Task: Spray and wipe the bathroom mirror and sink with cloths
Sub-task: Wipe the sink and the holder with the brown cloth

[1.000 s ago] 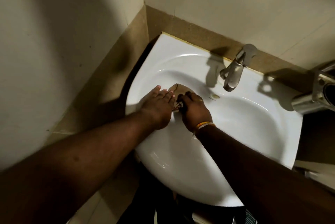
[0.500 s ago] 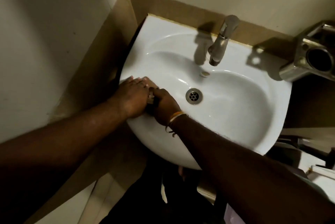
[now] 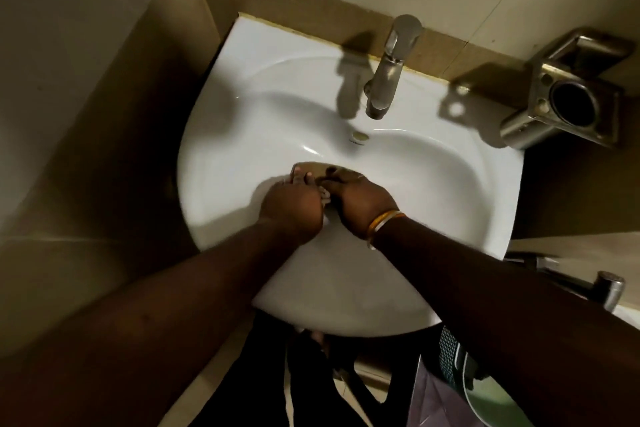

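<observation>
Both hands (image 3: 325,201) press cloth (image 3: 325,192) (mostly hidden) — inside sink (image 3: 242,108).

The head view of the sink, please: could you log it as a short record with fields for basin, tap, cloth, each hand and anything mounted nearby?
basin: white ceramic sink, fitted into a tiled corner
tap: matte metal faucet at the back rim, no water seen running
cloth: small pale cloth, mostly hidden between the hands
left hand: left hand pressing down in the bowl
right hand: right hand, orange bangle at the wrist, beside the left
mounted nearby: steel wall holder, to the right
</observation>
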